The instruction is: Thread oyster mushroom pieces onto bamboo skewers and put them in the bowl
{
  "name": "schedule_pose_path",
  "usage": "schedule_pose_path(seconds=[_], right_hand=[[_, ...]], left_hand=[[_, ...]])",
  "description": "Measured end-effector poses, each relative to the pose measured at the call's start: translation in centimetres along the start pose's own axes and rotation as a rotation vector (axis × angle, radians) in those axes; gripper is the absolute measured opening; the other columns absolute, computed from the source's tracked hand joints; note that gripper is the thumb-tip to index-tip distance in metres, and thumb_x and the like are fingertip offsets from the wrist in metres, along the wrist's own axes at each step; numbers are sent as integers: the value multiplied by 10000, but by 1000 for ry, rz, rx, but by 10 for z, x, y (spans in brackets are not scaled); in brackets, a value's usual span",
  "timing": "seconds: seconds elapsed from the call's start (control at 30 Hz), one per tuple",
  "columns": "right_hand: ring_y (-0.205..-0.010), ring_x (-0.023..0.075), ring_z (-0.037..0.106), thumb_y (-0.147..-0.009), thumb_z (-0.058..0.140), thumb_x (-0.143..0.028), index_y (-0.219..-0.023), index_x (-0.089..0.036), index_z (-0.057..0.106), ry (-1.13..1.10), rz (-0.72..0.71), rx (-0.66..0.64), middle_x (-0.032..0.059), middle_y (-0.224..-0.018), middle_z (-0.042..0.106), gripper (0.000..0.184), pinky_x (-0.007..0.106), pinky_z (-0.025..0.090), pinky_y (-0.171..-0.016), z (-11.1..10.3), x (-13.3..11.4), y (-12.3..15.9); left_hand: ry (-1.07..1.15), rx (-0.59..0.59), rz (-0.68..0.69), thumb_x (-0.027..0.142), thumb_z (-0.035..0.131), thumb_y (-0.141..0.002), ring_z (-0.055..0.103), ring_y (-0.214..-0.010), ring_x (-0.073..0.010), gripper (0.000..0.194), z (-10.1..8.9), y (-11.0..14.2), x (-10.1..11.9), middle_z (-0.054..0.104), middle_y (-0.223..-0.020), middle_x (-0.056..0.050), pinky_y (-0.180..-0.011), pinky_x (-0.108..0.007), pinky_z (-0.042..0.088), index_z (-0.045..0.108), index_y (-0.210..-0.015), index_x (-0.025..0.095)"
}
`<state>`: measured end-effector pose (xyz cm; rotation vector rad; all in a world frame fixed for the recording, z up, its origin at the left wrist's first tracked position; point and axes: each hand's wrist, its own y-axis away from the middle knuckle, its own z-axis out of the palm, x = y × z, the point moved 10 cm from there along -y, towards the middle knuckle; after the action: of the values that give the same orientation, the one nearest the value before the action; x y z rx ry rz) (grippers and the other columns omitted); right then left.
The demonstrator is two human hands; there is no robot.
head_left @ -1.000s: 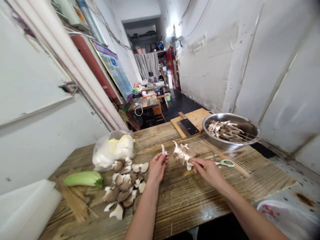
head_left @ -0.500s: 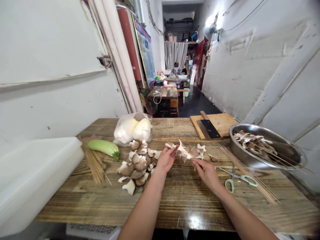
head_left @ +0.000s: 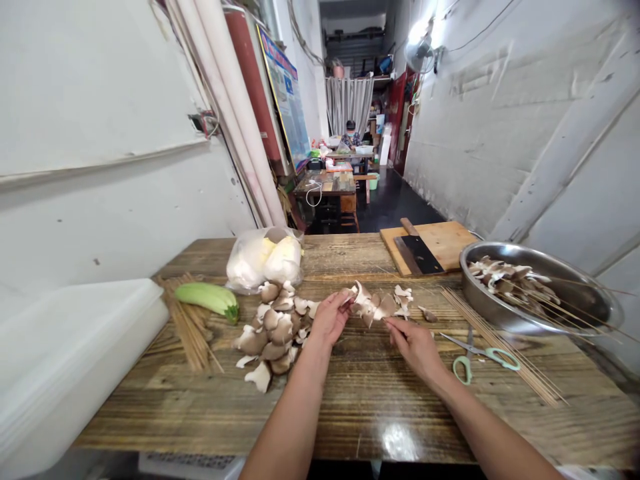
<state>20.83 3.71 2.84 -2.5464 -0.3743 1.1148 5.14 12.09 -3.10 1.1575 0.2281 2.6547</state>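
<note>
1. Tear risk: left hand (head_left: 330,321) pinching the thin mushroom piece (head_left: 349,294) too hard could split it.
2. Prick risk: tip isn't visible, may sit near left fingertips.
3. Snag risk: open scissors (head_left: 477,350) near right forearm.
4. Left fingers: together on piece, at mushroom skewer's (head_left: 384,307) left end. Right hand (head_left: 415,343): fingertips clamped on its right end.

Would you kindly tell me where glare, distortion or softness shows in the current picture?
Head view: light blown out beside the wall fan; a pale glare patch near the front edge of the wooden table; the steel bowl and white container look stretched toward the sides; the distant person is too small and soft to make out.
</note>
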Motion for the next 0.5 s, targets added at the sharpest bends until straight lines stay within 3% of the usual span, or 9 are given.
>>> schedule_pose_path(seconds=[0.17, 0.5], right_hand=[[-541, 147, 587, -894, 413, -295, -940, -183, 690, 6, -12, 12, 26, -612, 654, 302, 237, 444, -557, -1, -2, 0], [-535, 146, 596, -888, 419, -275, -945, -180, 687, 18, -23, 16, 30, -619, 667, 290, 235, 452, -544, -3, -6, 0]], left_hand=[[53, 120, -79, 168, 711, -645, 587, -623, -105, 134, -12, 1, -7, 650, -682, -25, -578, -217, 460, 622, -737, 130], [21, 50, -29, 135, 732, -604, 583, -650, -106, 247, 0, 6, 3, 660, -750, -16, -606, -230, 455, 629, -829, 146]])
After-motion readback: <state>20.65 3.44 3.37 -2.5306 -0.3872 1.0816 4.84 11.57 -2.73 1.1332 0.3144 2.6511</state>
